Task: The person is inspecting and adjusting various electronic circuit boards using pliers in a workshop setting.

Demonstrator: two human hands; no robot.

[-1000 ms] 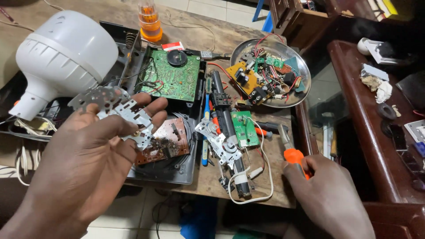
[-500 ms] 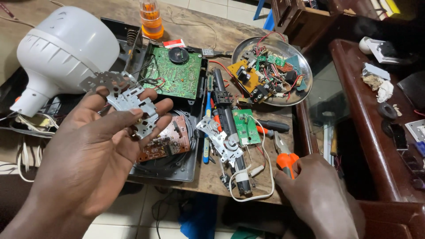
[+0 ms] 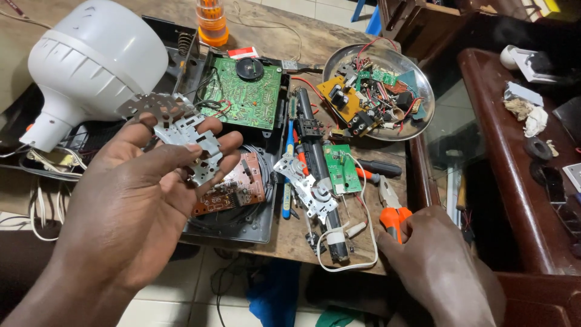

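Lightly pinched between thumb and fingertips of the left hand (image 3: pixel 130 200), the perforated metal plate (image 3: pixel 181 136) sits raised above the tabletop (image 3: pixel 302 45). It looks thin, stiff and light, with sharp edges, so holding it by the rim seems safest. Right of this grip, the right hand (image 3: pixel 439 266) closes on orange-handled pliers (image 3: pixel 390 209). Beyond it, 1 steel bowl (image 3: pixel 417 118) contains small boards and wires.

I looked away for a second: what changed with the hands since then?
The left hand lifted the metal plate up toward the white bulb. The right hand slid inward along the table edge, still on the orange-handled pliers. Circuit boards and parts dish stayed put.
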